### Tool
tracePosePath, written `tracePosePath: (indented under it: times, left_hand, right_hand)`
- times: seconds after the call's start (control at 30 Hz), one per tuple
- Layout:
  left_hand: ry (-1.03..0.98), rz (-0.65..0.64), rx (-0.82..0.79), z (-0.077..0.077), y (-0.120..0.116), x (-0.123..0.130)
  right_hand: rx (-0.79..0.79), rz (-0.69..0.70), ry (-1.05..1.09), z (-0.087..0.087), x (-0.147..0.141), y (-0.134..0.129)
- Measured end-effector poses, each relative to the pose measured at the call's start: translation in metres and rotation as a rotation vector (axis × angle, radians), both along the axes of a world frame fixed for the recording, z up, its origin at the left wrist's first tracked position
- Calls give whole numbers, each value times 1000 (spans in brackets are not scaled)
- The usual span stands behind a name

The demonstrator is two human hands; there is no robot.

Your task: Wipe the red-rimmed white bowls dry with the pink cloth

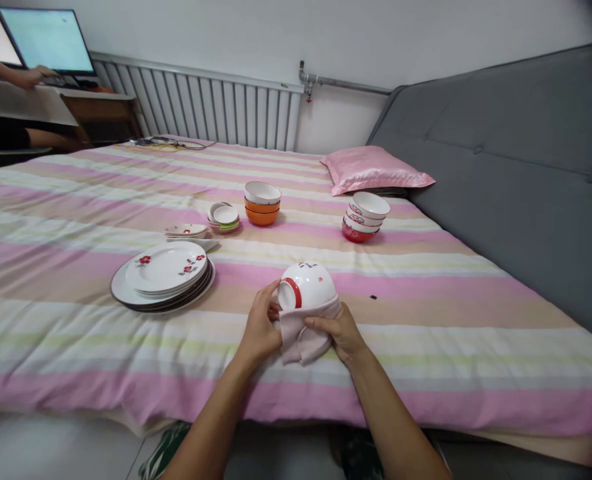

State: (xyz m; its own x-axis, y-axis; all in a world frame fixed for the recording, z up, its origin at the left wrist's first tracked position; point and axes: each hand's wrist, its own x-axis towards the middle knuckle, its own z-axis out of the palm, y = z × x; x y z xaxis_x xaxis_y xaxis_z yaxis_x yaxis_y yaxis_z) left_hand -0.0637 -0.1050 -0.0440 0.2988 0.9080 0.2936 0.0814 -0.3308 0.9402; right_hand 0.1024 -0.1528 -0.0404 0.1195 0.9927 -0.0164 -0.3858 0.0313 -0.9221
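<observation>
A white bowl [312,283] with a red foot ring and small dark and red marks is tipped on its side between my hands, its foot facing left. My left hand [265,327] grips the bowl near the foot, fingers partly hidden behind it. With my right hand [340,331] I press a pale pink cloth [301,337] against the bowl's side, thumb on top of the cloth. The cloth covers the bowl's lower part and hangs down toward the bed's front edge. Whatever lies inside the bowl is hidden.
On the striped bed [426,320] are stacked plates [169,267], shallow dishes [186,230], small saucers [225,215], orange and white bowls [262,203] and red and white bowls [365,217]. A pink pillow [376,168] lies by the grey headboard [516,133]. Another person's arm [11,72] is at a desk.
</observation>
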Motion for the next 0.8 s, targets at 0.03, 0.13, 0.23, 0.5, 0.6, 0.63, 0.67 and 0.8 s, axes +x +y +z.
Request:
tracePosePath:
  times: [0.03,0.13,0.23,0.5,0.6,0.63,0.67,0.8]
  left_hand:
    - [-7,2,-19,0,0,0]
    - [-12,16,-66,-1,2,0]
    - [-2,29,-71,-2,3,0]
    - [20,48,-84,-2,3,1]
    - [6,57,-109,-6,5,0]
    - [9,57,-111,-7,5,0]
    - [14,51,-109,-8,6,0]
    - [10,-10,-101,-10,6,-2]
  right_hand:
    - [-5,-16,22,0,1,1]
    - [-8,-70,118,-2,6,4]
    - [-24,-138,226,-5,13,8]
    - [-76,-166,385,-8,21,10]
    - [-75,-185,424,-8,25,9]
    - [-78,-181,428,-8,26,9]
    - [-82,-171,426,-9,27,9]
    - [-115,-137,420,-12,29,9]
